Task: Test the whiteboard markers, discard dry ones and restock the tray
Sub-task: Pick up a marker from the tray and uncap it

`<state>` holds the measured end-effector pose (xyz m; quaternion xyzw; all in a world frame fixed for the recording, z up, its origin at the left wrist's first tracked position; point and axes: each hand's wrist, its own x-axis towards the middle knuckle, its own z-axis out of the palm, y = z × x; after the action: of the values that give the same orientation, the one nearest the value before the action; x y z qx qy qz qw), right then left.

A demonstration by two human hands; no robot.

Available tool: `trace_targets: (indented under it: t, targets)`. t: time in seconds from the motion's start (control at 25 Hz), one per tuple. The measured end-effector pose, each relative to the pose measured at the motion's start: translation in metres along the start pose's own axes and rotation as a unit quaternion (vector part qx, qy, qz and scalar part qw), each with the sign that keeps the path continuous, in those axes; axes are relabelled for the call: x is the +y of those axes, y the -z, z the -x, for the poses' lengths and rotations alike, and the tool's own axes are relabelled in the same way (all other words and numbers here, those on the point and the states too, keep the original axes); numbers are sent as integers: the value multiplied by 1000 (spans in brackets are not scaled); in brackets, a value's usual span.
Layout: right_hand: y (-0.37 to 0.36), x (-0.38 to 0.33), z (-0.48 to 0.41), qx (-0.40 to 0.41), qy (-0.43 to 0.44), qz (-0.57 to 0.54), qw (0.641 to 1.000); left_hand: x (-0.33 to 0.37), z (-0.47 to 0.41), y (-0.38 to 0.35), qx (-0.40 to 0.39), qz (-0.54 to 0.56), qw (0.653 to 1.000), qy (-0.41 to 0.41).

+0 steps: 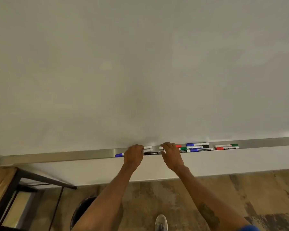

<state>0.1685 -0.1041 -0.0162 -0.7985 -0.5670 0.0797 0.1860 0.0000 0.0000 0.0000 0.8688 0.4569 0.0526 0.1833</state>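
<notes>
A big blank whiteboard (140, 64) fills the view, with a metal marker tray (57, 155) along its lower edge. Several markers lie in the tray. My left hand (134, 155) rests over a blue-capped marker (119, 154) and two white barrels (148, 148), fingers curled on them. My right hand (171, 154) covers the markers beside it, next to a black marker (153, 153) lying between both hands. To the right lie a cluster of blue, black, green and red markers (197, 147) and a separate red and green pair (226, 147).
A dark round bin (83, 209) stands on the floor below my left arm. A wooden table with a black metal frame (10, 189) is at the lower left. My shoe (160, 221) is on the patterned floor.
</notes>
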Motion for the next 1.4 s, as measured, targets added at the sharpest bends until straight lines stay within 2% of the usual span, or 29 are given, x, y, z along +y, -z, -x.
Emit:
trace_targets:
  t: [0.32,0.56,0.84,1.2,1.4]
  targets:
    - [-20,34,-42,-93,29,44,994,16,-35,-32,-68,-14,997,38]
    - [-49,38,-56,-137,69,63,986,11,-41,-60,-67,24,995,75]
    - [-64,39,-71,-178,70,81,978,2,-58,-70,-68,64,987,134]
    - [-71,36,-69,-171,62,69,981,5,-47,-74,-67,217,952,204]
    - [-64,28,-64,-132,47,35,989,-1,-41,-64,-27,279,934,219]
